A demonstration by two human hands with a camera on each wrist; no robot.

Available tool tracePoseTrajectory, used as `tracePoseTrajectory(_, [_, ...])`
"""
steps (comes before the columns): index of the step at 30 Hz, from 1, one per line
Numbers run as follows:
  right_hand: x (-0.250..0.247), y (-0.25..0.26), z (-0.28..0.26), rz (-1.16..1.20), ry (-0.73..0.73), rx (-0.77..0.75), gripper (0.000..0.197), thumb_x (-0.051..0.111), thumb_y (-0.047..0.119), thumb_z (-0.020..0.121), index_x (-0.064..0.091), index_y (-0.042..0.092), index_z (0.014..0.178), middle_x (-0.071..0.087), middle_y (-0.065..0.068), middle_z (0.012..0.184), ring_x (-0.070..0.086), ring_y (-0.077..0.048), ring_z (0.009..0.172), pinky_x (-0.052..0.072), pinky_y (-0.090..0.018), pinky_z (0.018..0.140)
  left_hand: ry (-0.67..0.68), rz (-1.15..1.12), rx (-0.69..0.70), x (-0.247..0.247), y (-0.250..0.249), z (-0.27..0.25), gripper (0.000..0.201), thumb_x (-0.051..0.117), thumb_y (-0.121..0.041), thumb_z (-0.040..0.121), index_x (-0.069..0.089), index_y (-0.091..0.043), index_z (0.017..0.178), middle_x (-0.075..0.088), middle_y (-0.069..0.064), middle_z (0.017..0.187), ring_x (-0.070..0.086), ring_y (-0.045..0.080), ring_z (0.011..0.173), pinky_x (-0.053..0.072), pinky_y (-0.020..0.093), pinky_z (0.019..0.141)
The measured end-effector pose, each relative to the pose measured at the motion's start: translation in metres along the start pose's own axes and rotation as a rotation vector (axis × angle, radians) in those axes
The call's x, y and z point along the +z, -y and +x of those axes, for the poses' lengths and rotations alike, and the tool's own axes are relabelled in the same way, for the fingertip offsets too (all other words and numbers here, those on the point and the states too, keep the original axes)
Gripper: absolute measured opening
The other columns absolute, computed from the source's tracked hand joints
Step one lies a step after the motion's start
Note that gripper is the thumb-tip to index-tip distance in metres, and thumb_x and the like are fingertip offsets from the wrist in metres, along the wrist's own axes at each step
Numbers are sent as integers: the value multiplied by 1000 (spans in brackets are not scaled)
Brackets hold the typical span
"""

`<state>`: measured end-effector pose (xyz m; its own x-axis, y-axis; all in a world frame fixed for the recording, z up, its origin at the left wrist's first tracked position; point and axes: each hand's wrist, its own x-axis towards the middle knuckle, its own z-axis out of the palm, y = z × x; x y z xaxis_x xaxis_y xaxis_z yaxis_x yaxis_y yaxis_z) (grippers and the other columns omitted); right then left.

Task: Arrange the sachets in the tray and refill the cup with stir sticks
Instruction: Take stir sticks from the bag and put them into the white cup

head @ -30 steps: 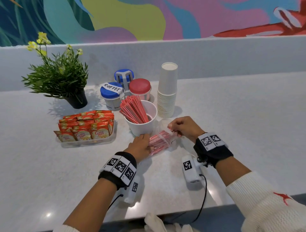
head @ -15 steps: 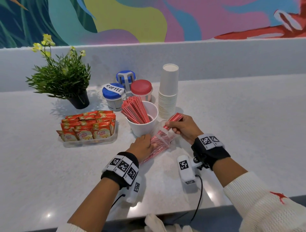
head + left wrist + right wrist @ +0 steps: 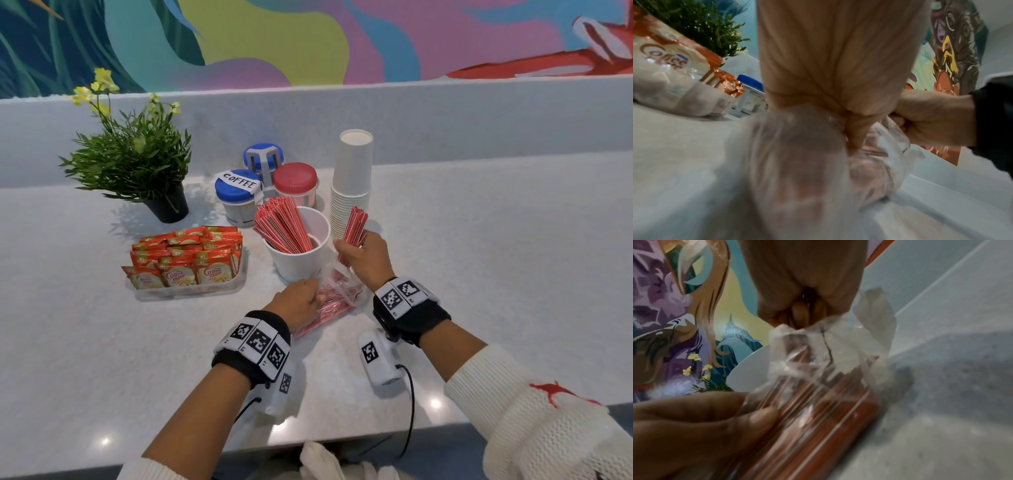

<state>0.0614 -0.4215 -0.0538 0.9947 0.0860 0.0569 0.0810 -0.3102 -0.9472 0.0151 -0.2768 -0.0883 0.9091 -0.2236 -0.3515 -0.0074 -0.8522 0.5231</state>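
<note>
Gripping a bunch of stir sticks (image 3: 356, 228), right hand (image 3: 366, 260) has lifted them from the bag (image 3: 337, 298), pinned by left hand (image 3: 298, 301), toward cup (image 3: 298, 260) at ten o'clock.

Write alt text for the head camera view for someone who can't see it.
A right hand lifts a bunch of red stir sticks from a clear bag held by the left hand, beside a white cup of sticks and a tray of sachets.

Red stir sticks (image 3: 284, 224) in white cup (image 3: 301, 260)
</note>
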Motion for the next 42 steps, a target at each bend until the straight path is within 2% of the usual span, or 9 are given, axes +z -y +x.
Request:
tracePoseTrajectory(2, [-3, 2, 4, -56, -78, -72, 24, 57, 12, 87, 59, -10, 77, 60, -15, 72, 52, -18, 59, 42, -13, 56, 10, 44, -31, -7, -6, -7, 26, 40, -27, 98, 50, -8, 113, 58, 11, 115, 55, 28, 106, 44, 45, 96])
tracePoseTrajectory(5, [-8, 4, 8, -89, -168, -141, 27, 55, 14, 89, 61, -10, 80, 66, -24, 80, 55, -26, 66, 45, -27, 64, -51, 113, -16, -18, -16, -18, 24, 49, -19, 93, 50, -7, 114, 53, 9, 116, 53, 28, 108, 44, 37, 95])
tracePoseTrajectory(10, [-12, 10, 12, -55, -181, -155, 25, 52, 15, 91, 59, -2, 74, 58, -15, 69, 53, -8, 60, 42, -23, 61, -242, 113, 117, -34, -36, -35, 30, 61, -17, 86, 50, -14, 114, 47, 2, 116, 51, 21, 104, 43, 29, 88])
tracePoseTrajectory(12, [-11, 9, 12, 11, -160, -135, 26, 49, 12, 93, 57, 4, 69, 55, -5, 61, 51, 2, 51, 38, -8, 54, -183, 118, 154, -35, -39, -34, 32, 62, -16, 85, 50, -17, 114, 45, 0, 108, 51, 20, 98, 43, 26, 84])
tracePoseTrajectory(18, [-7, 10, 8, 259, -184, -74, 24, 53, 22, 93, 50, 19, 69, 44, 1, 49, 41, -12, 42, 39, -22, 45, 105, 273, 24, -21, -27, -22, 70, 64, -12, 83, 32, -28, 143, 44, 6, 121, 46, 25, 114, 41, 32, 98])
tracePoseTrajectory(25, [-1, 0, 3, 208, -155, -46, 20, 62, 11, 85, 53, 25, 73, 54, 2, 64, 50, -13, 54, 46, -12, 51, 105, 290, 3, -18, -26, -15, 75, 67, -12, 81, 30, -27, 144, 44, 7, 127, 44, 26, 120, 40, 35, 104])
tracePoseTrajectory(32, [1, -2, 5, 223, -147, 11, 19, 58, 11, 87, 54, 15, 69, 49, -1, 55, 45, -12, 46, 41, -20, 51, 101, 197, -2, -26, -28, -19, 64, 63, -9, 84, 37, -22, 141, 46, 7, 132, 45, 25, 122, 41, 33, 102])
tracePoseTrajectory(36, [2, 26, 20, 290, -125, -68, 16, 57, 11, 88, 55, 4, 73, 46, -1, 49, 42, -8, 38, 39, -21, 47, 10, 40, 55, -57, -32, -29, 53, 62, -17, 87, 42, -18, 137, 54, 9, 124, 52, 16, 101, 42, 23, 88])
tracePoseTrajectory(42, [17, 83, 43, 398, -71, -210, 37, 55, 10, 90, 44, 16, 54, 43, 7, 33, 41, -6, 33, 38, -17, 44, -312, -134, 112, -111, -36, -35, 33, 57, -16, 90, 55, -11, 123, 63, 6, 108, 56, 12, 90, 45, 14, 70])
